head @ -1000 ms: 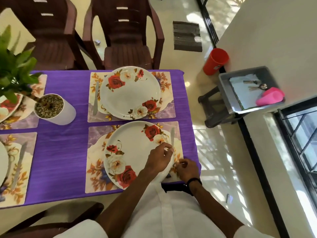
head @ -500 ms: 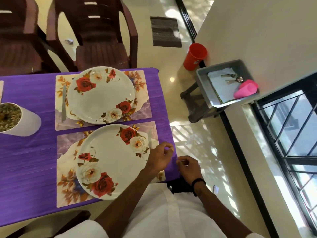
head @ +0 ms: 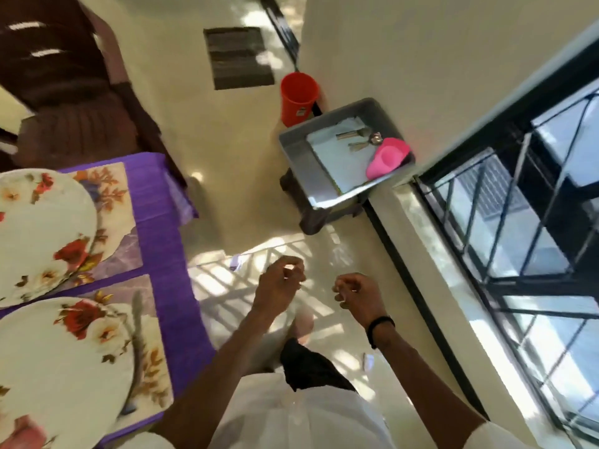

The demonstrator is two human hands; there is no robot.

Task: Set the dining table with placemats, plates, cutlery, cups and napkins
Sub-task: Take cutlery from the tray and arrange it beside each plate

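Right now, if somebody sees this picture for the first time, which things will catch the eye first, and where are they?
Probably the two floral plates on placemats over the purple tablecloth at the left, the near one with a knife beside it. Next, the red cup on the floor by the wall, and beside it the grey tray holding cutlery and a pink cup. In the middle, the left hand and right hand hang loosely curled above the floor, holding nothing visible.

A person is wearing a white short-sleeved shirt (head: 301,416), its sleeves ending above bare forearms on both sides. A thin black band (head: 380,325) is circling the wrist just below the right hand (head: 356,294), while the left hand (head: 278,286) is showing no band. Dark trousers (head: 308,364) are showing just beyond the shirt's hem.
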